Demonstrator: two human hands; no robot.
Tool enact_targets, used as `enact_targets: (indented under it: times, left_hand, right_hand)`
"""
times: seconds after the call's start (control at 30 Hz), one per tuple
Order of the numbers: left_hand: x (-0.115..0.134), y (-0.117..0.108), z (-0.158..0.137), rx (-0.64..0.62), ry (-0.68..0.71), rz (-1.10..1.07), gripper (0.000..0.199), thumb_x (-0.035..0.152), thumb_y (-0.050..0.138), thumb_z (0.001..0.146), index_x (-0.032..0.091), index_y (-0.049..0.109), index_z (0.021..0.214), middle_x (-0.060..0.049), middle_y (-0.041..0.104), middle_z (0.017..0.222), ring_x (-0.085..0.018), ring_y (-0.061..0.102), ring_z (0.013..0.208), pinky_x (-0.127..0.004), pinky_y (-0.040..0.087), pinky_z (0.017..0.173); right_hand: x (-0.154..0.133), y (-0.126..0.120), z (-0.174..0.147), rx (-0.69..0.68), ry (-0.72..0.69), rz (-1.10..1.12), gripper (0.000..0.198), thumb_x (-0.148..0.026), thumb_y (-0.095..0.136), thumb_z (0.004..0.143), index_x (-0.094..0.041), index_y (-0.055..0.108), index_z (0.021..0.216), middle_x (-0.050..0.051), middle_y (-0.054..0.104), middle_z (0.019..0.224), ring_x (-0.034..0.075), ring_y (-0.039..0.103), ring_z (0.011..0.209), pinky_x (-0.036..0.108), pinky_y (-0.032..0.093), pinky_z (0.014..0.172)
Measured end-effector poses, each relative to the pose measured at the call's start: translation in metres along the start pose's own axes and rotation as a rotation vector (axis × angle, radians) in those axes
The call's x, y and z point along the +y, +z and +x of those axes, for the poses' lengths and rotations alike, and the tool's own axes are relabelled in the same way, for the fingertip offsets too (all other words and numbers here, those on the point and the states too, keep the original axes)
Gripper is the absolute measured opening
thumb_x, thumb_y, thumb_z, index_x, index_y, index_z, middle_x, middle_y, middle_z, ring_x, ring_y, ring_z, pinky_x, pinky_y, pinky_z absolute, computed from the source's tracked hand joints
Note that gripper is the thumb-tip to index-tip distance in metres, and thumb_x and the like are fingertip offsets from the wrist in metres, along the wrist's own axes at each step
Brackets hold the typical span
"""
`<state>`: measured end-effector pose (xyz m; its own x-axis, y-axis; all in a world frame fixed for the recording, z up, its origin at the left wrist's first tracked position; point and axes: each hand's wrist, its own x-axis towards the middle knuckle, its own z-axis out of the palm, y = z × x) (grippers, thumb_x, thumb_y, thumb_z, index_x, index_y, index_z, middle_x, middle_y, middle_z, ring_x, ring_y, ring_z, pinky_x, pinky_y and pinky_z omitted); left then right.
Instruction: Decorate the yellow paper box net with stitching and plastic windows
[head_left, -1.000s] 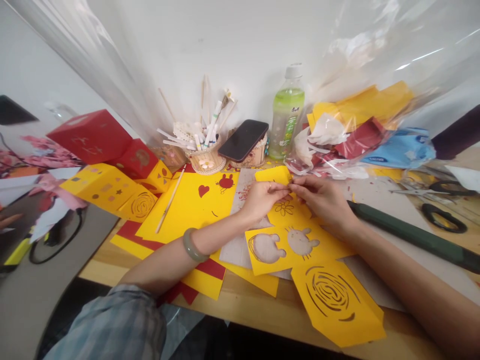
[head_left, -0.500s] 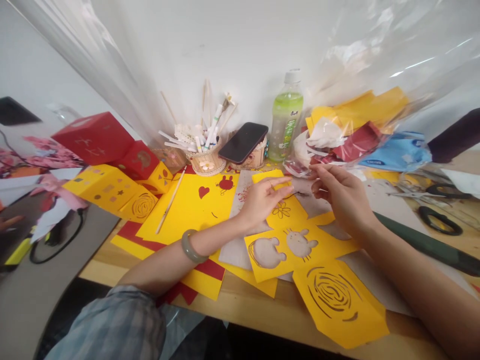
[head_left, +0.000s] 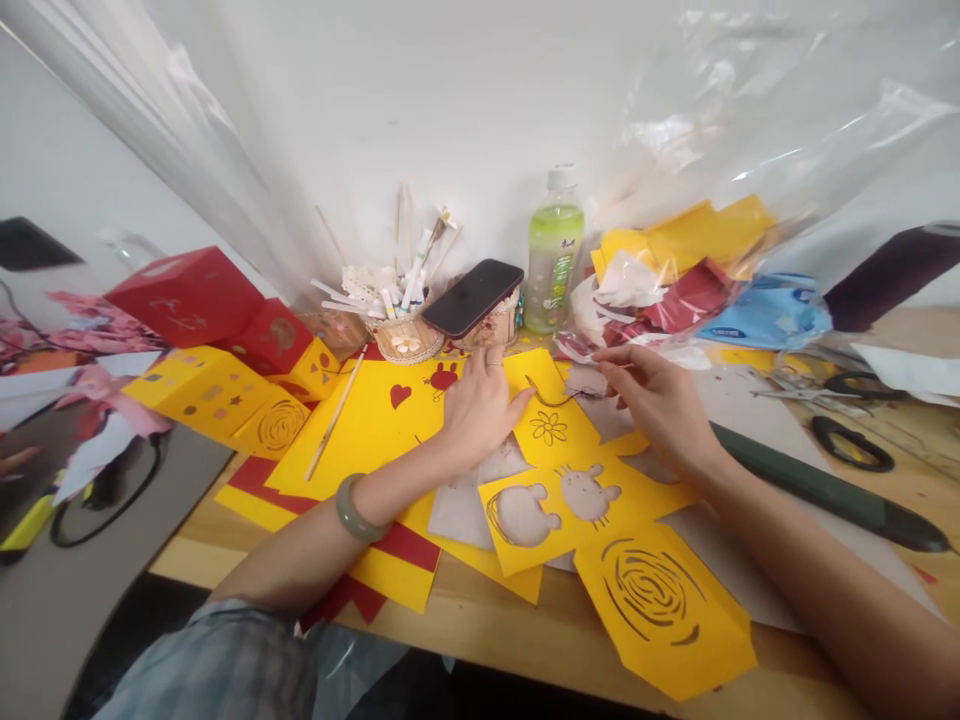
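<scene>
My left hand (head_left: 480, 410) lies with its fingers stretched out over the edge of a yellow sheet (head_left: 375, 420), near a red paper rabbit (head_left: 442, 380) and a red paper heart (head_left: 400, 397). To its right is a yellow cut-out paper (head_left: 637, 480) with a flower drawing, animal-shaped holes and a swirl of slits. A thin dark curved line (head_left: 555, 396) crosses its upper panel. My right hand (head_left: 660, 400) hovers at that panel's right side, thumb and forefinger pinched together. Whatever is between those fingertips is too small to make out.
Behind stand a basket of pens (head_left: 409, 335), a phone (head_left: 474, 298) and a green drink bottle (head_left: 555, 250). Red and yellow paper boxes (head_left: 187, 300) sit left. Scissors (head_left: 855, 440), a dark green tool (head_left: 832, 490) and a blue packet (head_left: 772, 308) lie right.
My left hand has moved left and down, off the cut-out paper's upper panel. My right hand stays pinched beside the panel. The whole view has shifted slightly.
</scene>
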<state>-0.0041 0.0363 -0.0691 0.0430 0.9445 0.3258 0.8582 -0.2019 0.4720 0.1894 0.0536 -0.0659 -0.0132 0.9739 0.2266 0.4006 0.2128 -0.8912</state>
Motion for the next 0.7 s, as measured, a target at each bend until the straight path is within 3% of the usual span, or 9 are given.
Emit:
enact_targets:
  times: [0.1,0.2,0.3,0.43,0.53,0.7]
  left_hand:
    - [-0.012,0.012,0.007,-0.012,-0.018,-0.376,0.069,0.01,0.066,0.066,0.015,0.038,0.128,-0.016,0.043,0.132,-0.031,0.038,0.124,-0.047,0.03,0.103]
    - [-0.021,0.021,0.015,0.023,-0.05,-0.662,0.073,-0.002,0.063,0.06,0.018,0.04,0.127,-0.011,0.054,0.12,-0.028,0.05,0.113,-0.045,0.037,0.098]
    - [-0.018,0.019,0.017,0.035,0.001,-0.759,0.054,-0.002,0.06,0.061,0.018,0.055,0.111,-0.007,0.06,0.105,-0.023,0.058,0.096,-0.039,0.046,0.086]
    - [-0.008,0.008,0.013,0.037,0.117,-0.872,0.016,0.001,0.062,0.062,0.016,0.065,0.067,-0.002,0.062,0.081,-0.017,0.059,0.085,-0.033,0.045,0.083]
    - [-0.004,0.004,0.011,0.042,0.179,-0.944,0.017,0.002,0.062,0.063,0.018,0.067,0.059,-0.001,0.06,0.078,-0.014,0.058,0.08,-0.031,0.045,0.081]
    - [-0.004,0.006,0.01,0.018,0.231,-1.022,0.019,0.003,0.064,0.063,0.02,0.07,0.06,0.0,0.056,0.077,-0.012,0.056,0.078,-0.029,0.044,0.078]
  right_hand:
    - [-0.001,-0.001,-0.001,-0.01,-0.005,-0.019,0.019,-0.032,0.053,0.079,-0.019,0.062,0.089,0.001,0.057,0.064,0.014,0.052,0.058,0.028,0.042,0.052]
    - [-0.002,-0.003,0.0,-0.004,-0.008,-0.014,0.019,-0.033,0.052,0.08,-0.02,0.062,0.09,0.001,0.058,0.065,0.015,0.054,0.059,0.028,0.043,0.054]
    - [-0.005,-0.007,0.002,0.023,-0.005,0.007,0.018,-0.033,0.052,0.08,-0.02,0.062,0.089,0.001,0.059,0.068,0.014,0.055,0.06,0.027,0.044,0.054]
    - [-0.013,-0.014,0.003,0.032,0.003,0.03,0.018,-0.035,0.053,0.08,-0.02,0.062,0.087,0.003,0.062,0.077,0.013,0.054,0.061,0.026,0.044,0.052]
    - [-0.019,-0.018,0.002,-0.015,-0.003,0.029,0.02,-0.038,0.056,0.078,-0.02,0.063,0.085,0.003,0.063,0.081,0.014,0.055,0.064,0.026,0.044,0.054]
    - [-0.026,-0.019,-0.001,-0.263,-0.098,-0.041,0.031,-0.048,0.053,0.08,-0.023,0.066,0.093,0.005,0.065,0.098,0.02,0.058,0.087,0.032,0.045,0.071]
